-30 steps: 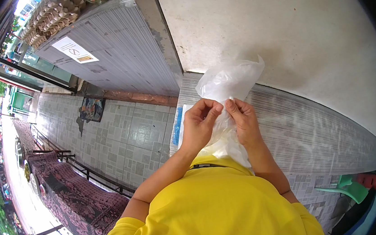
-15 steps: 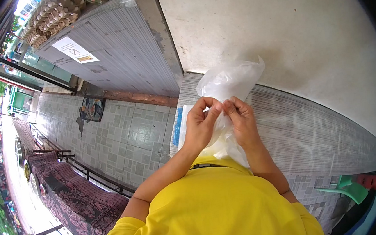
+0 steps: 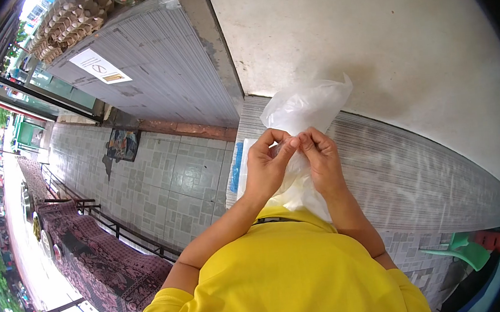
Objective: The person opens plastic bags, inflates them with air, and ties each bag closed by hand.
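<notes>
Close in front of my yellow shirt, my left hand (image 3: pixel 269 163) and my right hand (image 3: pixel 322 156) meet with their thumbs and fingertips nearly touching. Both are closed in a pinch on a thin, translucent plastic bag (image 3: pixel 293 182), which hangs down toward my waist. Just beyond the fingertips, a puffed-up white plastic bag (image 3: pixel 307 103) rests on the striped counter (image 3: pixel 402 171). Whether the two are one piece of plastic is hidden behind my fingers. Left of my left hand, a blue-and-white packet (image 3: pixel 238 167) lies at the counter's end.
A pale wall (image 3: pixel 364 30) rises behind the counter. To the left are a tiled floor (image 3: pixel 162 176), a floor mat (image 3: pixel 122 145) and a table with a patterned cloth (image 3: pixel 102 248). Egg trays (image 3: pixel 71 23) are stacked on a grey partition (image 3: pixel 157 62). A green plastic chair (image 3: pixel 467 250) stands lower right.
My fingertips have shifted very slightly at the pinched plastic, and its folds between my hands look a little different. Everything else looks the same.
</notes>
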`<state>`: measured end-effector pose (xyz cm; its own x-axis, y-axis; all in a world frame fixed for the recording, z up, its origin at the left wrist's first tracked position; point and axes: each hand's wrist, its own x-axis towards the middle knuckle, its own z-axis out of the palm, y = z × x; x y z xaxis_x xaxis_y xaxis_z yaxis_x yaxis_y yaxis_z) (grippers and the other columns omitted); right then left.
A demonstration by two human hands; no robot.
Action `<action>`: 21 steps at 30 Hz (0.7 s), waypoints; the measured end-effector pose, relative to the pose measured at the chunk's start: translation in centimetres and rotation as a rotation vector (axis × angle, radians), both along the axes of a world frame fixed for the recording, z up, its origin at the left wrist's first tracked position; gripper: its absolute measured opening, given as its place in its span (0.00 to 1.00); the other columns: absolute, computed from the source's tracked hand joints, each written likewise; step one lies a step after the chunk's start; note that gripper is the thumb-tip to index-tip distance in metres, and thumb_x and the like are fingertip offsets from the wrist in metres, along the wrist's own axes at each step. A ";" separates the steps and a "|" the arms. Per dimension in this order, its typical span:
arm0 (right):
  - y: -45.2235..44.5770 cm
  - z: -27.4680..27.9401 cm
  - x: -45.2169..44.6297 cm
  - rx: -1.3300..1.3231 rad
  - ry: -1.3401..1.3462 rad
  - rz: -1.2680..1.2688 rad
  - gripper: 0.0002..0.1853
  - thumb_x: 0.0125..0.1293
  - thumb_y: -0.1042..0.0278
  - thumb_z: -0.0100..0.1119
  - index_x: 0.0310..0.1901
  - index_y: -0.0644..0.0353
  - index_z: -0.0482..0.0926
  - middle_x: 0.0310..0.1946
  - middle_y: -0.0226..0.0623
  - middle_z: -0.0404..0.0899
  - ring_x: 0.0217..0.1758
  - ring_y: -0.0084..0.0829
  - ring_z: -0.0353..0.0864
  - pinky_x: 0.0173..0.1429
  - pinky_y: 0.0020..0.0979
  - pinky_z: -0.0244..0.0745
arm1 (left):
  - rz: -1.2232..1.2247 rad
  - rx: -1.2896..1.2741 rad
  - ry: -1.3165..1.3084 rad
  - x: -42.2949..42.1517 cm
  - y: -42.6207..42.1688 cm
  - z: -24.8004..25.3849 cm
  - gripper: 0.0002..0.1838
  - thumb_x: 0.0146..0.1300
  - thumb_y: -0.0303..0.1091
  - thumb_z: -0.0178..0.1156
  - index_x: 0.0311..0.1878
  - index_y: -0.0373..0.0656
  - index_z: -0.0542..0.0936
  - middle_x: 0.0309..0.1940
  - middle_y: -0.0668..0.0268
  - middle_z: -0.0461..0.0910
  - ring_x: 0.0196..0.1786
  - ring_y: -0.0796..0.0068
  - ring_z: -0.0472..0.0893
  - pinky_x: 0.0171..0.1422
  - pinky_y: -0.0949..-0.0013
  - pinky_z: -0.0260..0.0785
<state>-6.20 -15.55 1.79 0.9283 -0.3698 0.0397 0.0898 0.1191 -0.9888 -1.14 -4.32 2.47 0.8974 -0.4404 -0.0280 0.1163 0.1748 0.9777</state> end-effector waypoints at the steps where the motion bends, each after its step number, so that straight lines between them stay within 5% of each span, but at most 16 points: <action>1: -0.2 -0.1 -0.1 -0.016 0.027 0.009 0.13 0.66 0.62 0.52 0.27 0.60 0.73 0.23 0.22 0.67 0.28 0.14 0.61 0.33 0.17 0.58 | 0.007 -0.031 -0.002 0.0 0.0 0.2 0.11 0.64 0.35 0.56 0.31 0.36 0.76 0.24 0.71 0.74 0.29 0.87 0.70 0.34 0.81 0.62; 10: 0.1 2.1 -0.5 0.591 0.040 -0.003 0.12 0.65 0.61 0.53 0.31 0.61 0.77 0.27 0.27 0.75 0.31 0.15 0.70 0.38 0.17 0.64 | -0.024 -0.022 0.002 0.1 0.4 0.1 0.06 0.61 0.30 0.58 0.34 0.36 0.75 0.28 0.71 0.75 0.32 0.85 0.72 0.38 0.81 0.64; 16: 0.0 0.7 -0.3 0.240 -0.032 -0.044 0.03 0.60 0.74 0.56 0.34 0.62 0.78 0.30 0.28 0.77 0.34 0.15 0.72 0.40 0.16 0.66 | -0.007 -0.067 -0.103 0.2 0.4 -0.6 0.07 0.56 0.21 0.60 0.38 0.36 0.74 0.36 0.69 0.74 0.37 0.86 0.71 0.42 0.82 0.65; 21: 0.0 0.9 -0.3 0.288 -0.031 -0.038 0.02 0.59 0.77 0.57 0.34 0.62 0.78 0.29 0.27 0.77 0.32 0.14 0.72 0.39 0.14 0.65 | -0.016 -0.006 -0.065 0.4 0.9 0.0 0.10 0.54 0.18 0.60 0.40 0.37 0.75 0.38 0.69 0.74 0.37 0.85 0.71 0.43 0.82 0.65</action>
